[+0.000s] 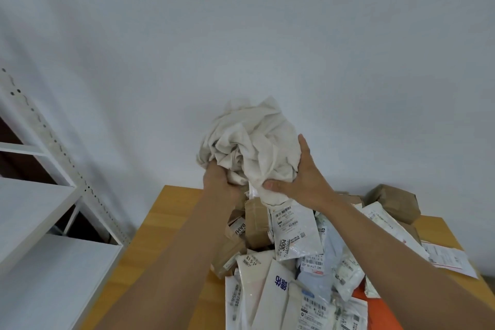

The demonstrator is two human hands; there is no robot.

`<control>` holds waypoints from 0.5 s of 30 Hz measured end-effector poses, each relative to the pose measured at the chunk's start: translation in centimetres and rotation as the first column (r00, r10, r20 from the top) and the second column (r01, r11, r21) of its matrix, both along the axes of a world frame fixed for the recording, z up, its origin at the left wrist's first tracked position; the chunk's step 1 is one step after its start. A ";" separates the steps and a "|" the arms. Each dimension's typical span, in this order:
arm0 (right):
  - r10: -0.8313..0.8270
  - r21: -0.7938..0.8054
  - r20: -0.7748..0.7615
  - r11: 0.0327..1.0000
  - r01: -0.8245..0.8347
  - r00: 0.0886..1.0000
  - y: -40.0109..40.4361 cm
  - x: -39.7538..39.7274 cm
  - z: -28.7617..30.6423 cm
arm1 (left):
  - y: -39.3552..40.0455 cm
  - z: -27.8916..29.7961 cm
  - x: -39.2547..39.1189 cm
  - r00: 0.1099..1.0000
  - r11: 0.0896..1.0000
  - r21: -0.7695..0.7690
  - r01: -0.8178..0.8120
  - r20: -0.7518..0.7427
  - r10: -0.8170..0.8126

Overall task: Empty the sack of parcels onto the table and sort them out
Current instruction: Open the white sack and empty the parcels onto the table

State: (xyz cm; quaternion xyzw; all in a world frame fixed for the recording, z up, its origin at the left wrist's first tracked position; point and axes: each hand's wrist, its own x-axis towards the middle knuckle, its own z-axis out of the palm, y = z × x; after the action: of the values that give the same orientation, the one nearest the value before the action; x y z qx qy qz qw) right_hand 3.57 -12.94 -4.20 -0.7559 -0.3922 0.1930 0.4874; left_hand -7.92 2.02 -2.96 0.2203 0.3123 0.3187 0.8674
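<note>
A crumpled off-white cloth sack (250, 144) is bunched into a ball and held up above the far end of the wooden table (166, 211). My left hand (218, 178) grips its lower left side, fingers buried in the folds. My right hand (300, 177) clasps its right side, thumb pressed on the cloth at the bottom. Below the sack lies a heap of parcels (294, 246): white plastic mailers with barcode labels, brown paper packets (255, 222) and a pale blue bag (332, 257).
A white metal shelf rack (53, 209) stands to the left of the table. A brown paper package (393, 201) and a loose printed sheet (450, 260) lie at the table's right side. An orange item (375, 308) shows under the parcels. A plain wall is behind.
</note>
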 end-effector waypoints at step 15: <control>-0.364 0.403 -0.344 0.775 0.487 0.865 2.3 -0.3 -0.3 | -7.0 -2.8 1.3 0.813 0.816 0.206 0.540 -0.379 -0.443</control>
State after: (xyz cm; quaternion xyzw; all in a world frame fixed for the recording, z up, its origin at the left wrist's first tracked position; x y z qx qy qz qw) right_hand 3.27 -10.64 -4.50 -0.6515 -0.1811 0.0664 0.7338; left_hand -6.63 -4.94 -5.76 0.4727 0.3246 0.0855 0.8148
